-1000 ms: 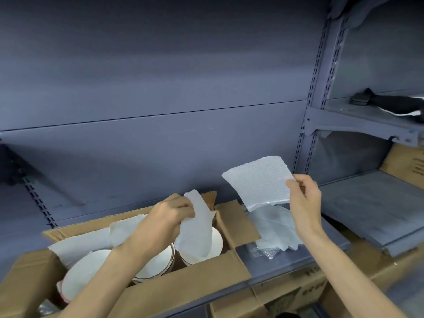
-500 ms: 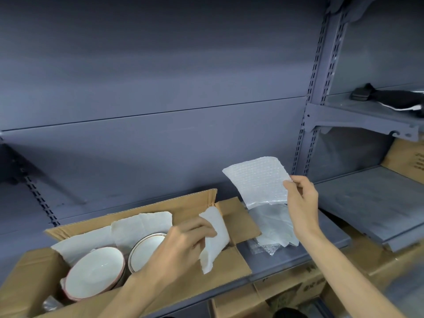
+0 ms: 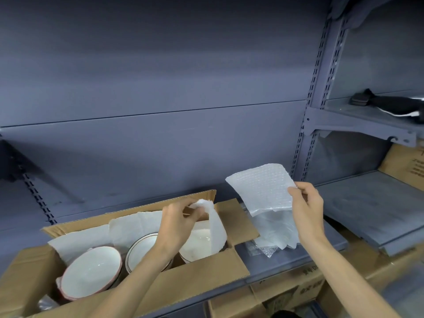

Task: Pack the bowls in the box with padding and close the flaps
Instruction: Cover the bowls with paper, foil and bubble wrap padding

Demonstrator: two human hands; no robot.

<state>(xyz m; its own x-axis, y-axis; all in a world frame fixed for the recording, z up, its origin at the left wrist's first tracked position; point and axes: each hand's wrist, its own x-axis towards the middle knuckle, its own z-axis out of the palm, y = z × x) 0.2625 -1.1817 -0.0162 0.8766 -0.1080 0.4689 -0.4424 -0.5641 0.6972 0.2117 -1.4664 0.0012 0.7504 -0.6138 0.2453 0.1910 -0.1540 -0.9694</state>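
Inside box, three bowls

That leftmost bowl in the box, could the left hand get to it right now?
Probably yes, once freed. The leftmost bowl sits uncovered in the open box, nothing above it. But the left hand already pinches a foam sheet over the right end, so it must drop that first.

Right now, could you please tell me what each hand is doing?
Left hand: pinching a white foam sheet over the box.
Right hand: holding a bubble wrap sheet up.
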